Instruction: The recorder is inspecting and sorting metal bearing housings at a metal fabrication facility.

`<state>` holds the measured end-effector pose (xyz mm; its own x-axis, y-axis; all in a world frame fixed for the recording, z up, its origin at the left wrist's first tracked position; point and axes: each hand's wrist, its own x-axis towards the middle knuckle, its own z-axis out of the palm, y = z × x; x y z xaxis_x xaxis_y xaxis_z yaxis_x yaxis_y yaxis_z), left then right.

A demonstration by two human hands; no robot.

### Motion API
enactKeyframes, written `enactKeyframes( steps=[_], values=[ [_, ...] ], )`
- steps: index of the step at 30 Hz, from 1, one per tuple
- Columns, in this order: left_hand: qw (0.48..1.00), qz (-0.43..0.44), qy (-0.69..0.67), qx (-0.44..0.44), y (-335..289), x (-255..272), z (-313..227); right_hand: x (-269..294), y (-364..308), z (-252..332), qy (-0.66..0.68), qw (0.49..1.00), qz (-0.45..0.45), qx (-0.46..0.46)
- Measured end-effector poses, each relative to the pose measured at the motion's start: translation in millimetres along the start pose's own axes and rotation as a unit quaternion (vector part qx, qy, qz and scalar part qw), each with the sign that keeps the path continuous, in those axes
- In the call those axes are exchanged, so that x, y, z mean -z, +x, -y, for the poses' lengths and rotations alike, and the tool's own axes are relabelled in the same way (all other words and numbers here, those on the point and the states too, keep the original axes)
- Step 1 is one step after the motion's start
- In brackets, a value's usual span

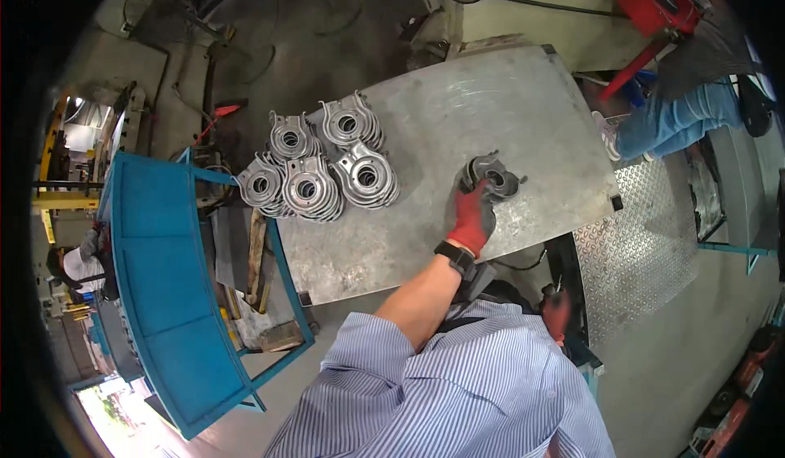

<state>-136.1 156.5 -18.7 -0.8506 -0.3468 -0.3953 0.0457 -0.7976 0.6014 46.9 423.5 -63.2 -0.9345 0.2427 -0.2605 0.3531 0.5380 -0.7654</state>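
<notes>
Metal pc (509, 185), curved rim, gripped in L hand (474, 214) on scuffed tbl (446, 118); R hand (557, 314) can't tell.

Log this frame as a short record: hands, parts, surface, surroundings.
Left hand: gloved in red and black, touching a dark grey metal part with a round opening
Right hand: gloved in red, low by the body's right side; grip unclear
Stacks: five piles of grey, ring-shaped metal plates
Surface: scratched, silver-grey metal table
Left: large blue rectangular panel
Right: person in blue jeans
</notes>
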Motion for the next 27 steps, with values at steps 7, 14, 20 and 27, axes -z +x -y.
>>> enactKeyframes(
  steps=[7,14,20,27],
  values=[
    [0.868,0.158,0.345,0.319,-37,40,-38,-16,-13,7,-0.103,0.990,-0.050,0.085],
    [0.696,0.175,0.696,0.023,-33,27,-89,-24,-20,24,-0.092,0.993,-0.048,0.051],
    [0.505,0.213,0.821,-0.162,-1,7,-59,-27,-28,37,-0.086,0.994,-0.055,0.034],
    [0.341,0.367,0.855,-0.137,36,0,-55,-30,-35,48,-0.042,0.994,-0.094,0.026]
  ],
)
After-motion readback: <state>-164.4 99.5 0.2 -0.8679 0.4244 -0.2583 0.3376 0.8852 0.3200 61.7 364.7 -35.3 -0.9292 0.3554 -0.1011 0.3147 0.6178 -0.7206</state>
